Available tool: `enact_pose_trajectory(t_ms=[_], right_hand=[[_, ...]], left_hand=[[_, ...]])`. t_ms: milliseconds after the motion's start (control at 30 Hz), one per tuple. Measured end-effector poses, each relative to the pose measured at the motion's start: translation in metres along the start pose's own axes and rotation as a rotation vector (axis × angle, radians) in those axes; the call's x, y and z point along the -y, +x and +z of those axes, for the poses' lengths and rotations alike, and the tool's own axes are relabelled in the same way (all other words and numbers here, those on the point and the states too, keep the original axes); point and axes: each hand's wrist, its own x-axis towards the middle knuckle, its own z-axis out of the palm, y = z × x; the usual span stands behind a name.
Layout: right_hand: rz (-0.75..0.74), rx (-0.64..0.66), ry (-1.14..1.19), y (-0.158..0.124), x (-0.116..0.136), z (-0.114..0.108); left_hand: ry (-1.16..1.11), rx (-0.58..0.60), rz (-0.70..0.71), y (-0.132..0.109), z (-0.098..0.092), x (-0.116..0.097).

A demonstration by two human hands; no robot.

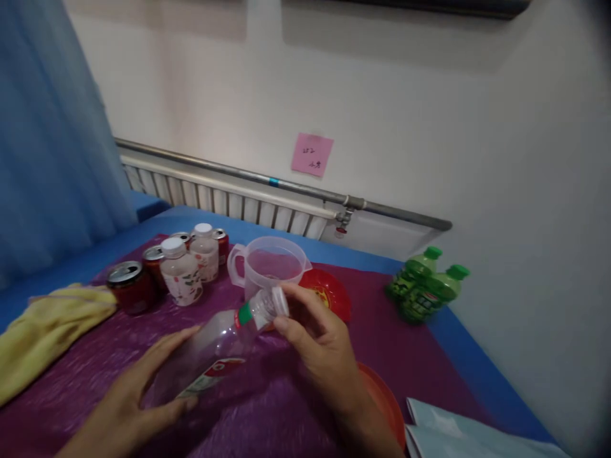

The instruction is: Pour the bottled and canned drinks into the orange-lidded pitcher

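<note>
A clear plastic bottle [222, 340] with a green band at its neck and a red-and-white label lies tilted in front of me, its neck up and to the right. My left hand [138, 397] is wrapped round the lower part of its body. At the neck, the thumb and fingers of my right hand [322, 343] pinch the white cap [280, 301]. The cap sits at the bottle's mouth; whether it is loose I cannot tell. Just behind the neck stands a translucent measuring jug [274, 254] with its handle to the left.
Several dark red cans [131, 292] and two white-capped bottles [182, 280] stand at left, near a yellow cloth [52, 331]. A red bowl [337, 296] is behind my right hand, an orange plate [384, 401] beside its wrist. Two green bottles [424, 289] and folded pale cloth [458, 432] are at right.
</note>
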Motion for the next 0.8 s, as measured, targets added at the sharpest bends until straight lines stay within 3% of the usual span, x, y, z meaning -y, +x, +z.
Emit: enact_pose_trajectory(t_ms=[167,433,600,800], right_hand=[[-0.138,0.065,-0.141,0.000,0.007,0.001],[-0.348,0.188,-0.419,-0.011,0.015,0.013],[-0.476,0.322,-0.494,-0.021,0.023,0.025],[-0.596,0.343,-0.505,-0.023,0.017,0.034]], left_hand=[[-0.136,0.116,-0.109,-0.003,-0.011,-0.016],[-0.140,0.057,-0.034,-0.006,0.001,-0.009],[-0.165,0.025,-0.014,-0.002,0.002,-0.012],[-0.188,0.058,-0.032,-0.008,0.001,-0.002]])
